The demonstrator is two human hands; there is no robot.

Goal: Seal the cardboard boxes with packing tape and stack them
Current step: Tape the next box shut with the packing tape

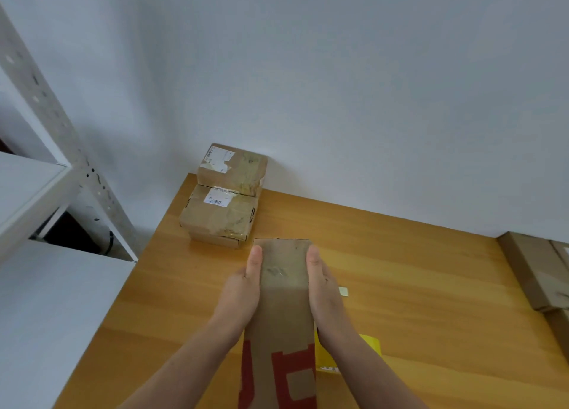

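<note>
You have two taped boxes [226, 193] already stacked at the table's [400, 270] far left corner, while more cardboard [535, 273] waits at the right edge. Your left hand [243, 291] and right hand [323, 288] press flat, fingers straight, against the sides of a long box [284, 301] at mid-table. It is brown with red print, and its far half seems taped.

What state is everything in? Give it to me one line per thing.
Long box: closed, held between both hands, far end glossy.
Left hand: pressed against the long box's left side, thumb straight.
Right hand: pressed against its right side, thumb straight.
Stacked boxes: closed, taped, piled at the table's far left corner.
Boxes at right edge: lying flat, cut off by the frame.
Yellow item: flat, partly under the right forearm.
</note>
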